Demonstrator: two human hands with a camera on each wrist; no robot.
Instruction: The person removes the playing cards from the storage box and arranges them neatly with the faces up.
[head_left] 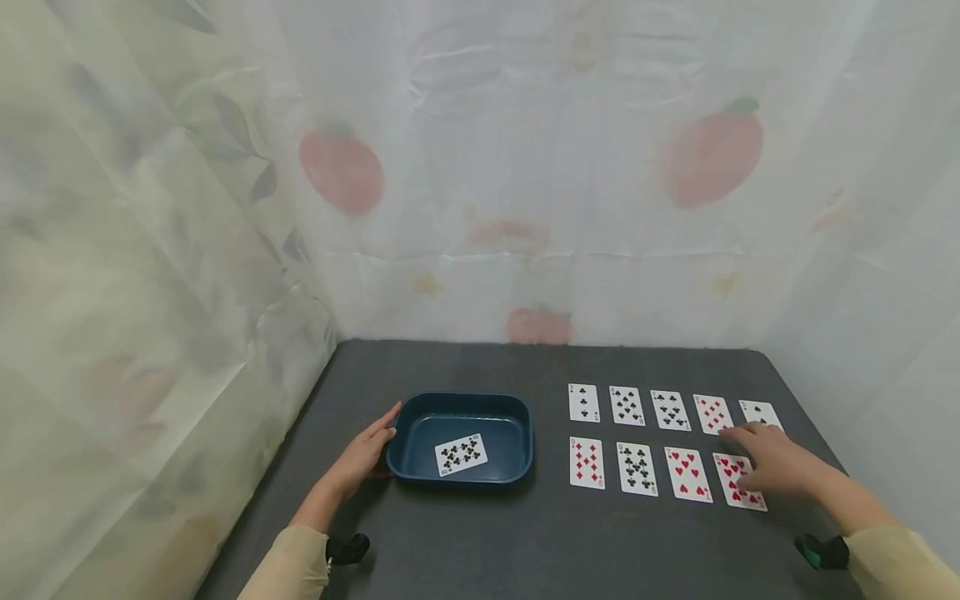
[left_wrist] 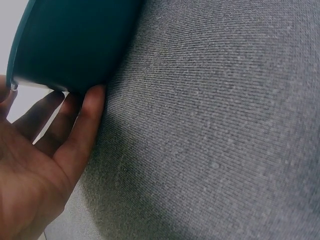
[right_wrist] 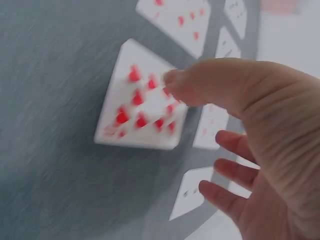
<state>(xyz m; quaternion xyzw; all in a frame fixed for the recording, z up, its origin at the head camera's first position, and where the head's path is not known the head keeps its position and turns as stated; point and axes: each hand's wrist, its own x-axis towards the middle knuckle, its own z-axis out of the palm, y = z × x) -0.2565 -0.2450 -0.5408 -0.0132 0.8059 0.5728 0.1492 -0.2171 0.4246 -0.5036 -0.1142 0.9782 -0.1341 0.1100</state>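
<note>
My left hand (head_left: 363, 452) holds a blue tray (head_left: 525, 433) at its left side, the thumb at the rim and the fingers (left_wrist: 91, 105) against the outer wall. A black-suited playing card (head_left: 461, 455) lies face up inside the tray. Over the right end of two rows of cards, my right hand (head_left: 780, 460) is spread with nothing in its grasp. Its thumb (right_wrist: 180, 87) overlaps a hearts card (right_wrist: 135, 100) in the front row. Its fingers partly cover a spades card (head_left: 759, 412) in the back row.
Other face-up cards lie on the dark table (head_left: 480, 542), including a nine of diamonds (head_left: 587, 463), a seven of hearts (head_left: 687, 475) and a diamonds card (head_left: 713, 413). Patterned curtains (head_left: 525, 167) hang behind the table and along its sides.
</note>
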